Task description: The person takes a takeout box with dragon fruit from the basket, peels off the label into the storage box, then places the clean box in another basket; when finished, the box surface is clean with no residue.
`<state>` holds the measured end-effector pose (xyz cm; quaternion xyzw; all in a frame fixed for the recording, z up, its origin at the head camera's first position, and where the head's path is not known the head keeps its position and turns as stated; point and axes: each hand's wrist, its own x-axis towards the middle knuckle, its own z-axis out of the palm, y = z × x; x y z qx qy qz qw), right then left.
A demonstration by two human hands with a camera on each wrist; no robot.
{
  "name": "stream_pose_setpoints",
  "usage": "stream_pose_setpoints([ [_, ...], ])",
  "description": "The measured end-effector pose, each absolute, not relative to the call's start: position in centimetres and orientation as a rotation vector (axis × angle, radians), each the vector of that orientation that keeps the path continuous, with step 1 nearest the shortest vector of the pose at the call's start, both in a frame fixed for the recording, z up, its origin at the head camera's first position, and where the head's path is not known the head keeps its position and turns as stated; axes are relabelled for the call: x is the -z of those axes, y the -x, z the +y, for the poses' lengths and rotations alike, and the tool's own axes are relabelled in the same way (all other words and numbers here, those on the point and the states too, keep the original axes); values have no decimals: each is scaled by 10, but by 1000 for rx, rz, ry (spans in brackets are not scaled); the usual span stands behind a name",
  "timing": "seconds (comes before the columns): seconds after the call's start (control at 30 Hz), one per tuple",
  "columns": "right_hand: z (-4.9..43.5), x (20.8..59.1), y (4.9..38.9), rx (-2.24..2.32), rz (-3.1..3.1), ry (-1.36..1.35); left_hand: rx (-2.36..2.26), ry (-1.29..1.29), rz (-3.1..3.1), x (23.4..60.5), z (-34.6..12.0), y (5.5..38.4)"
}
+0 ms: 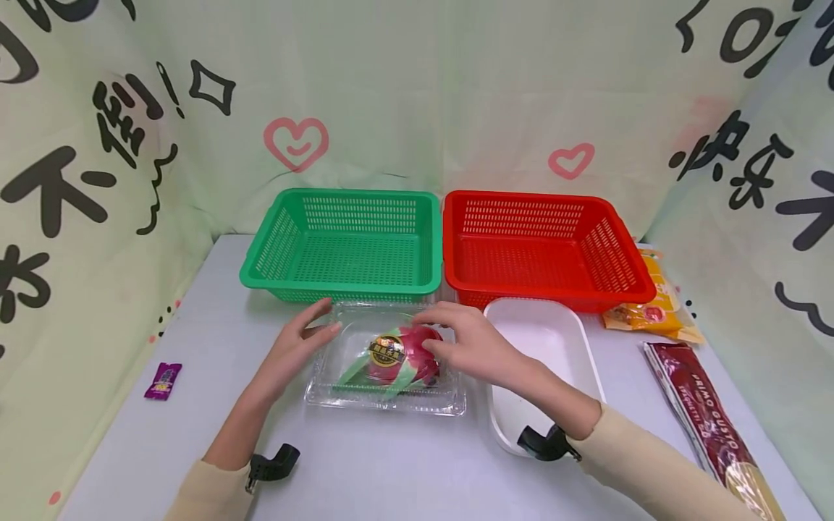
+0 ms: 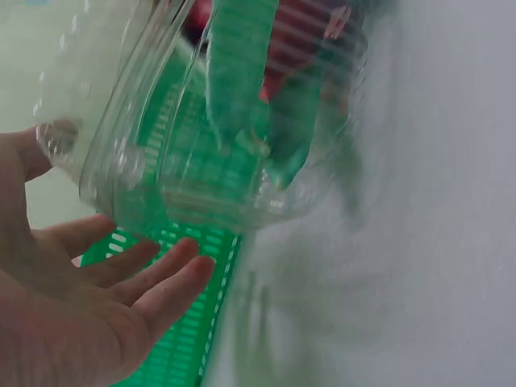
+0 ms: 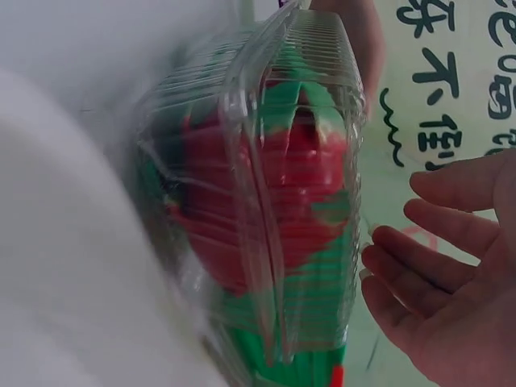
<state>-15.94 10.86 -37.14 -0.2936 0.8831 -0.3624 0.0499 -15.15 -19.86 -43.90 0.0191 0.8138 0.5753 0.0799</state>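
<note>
Clamshell (image 1: 326, 394) (dragon fruit (image 1: 417, 351) inside) is probably slick, flimsy, modestly weighty, best gripped at both ends; left hand (image 1: 293, 352) and right hand (image 1: 476, 345) have fingers loosely parted.

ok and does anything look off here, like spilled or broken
Nothing looks spilled or broken. The dragon fruit sits inside the clear container. Mildly odd: the small purple packet lies by itself near the left edge of the table, apart from everything else.

Soft, even light fills the head view, glinting off a clear plastic box (image 1: 384, 403). Both wrist views run dimmer; a white tray (image 3: 72, 242) blurs in the right one, a greenish reflection smudges the tabletop (image 2: 435, 242) in the left.
</note>
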Motion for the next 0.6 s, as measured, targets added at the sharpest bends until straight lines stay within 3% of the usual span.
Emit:
stream_pose_setpoints([
  [0.6,56,376,172,859,2605,1117,-1636,38,2431,441,-192,132],
])
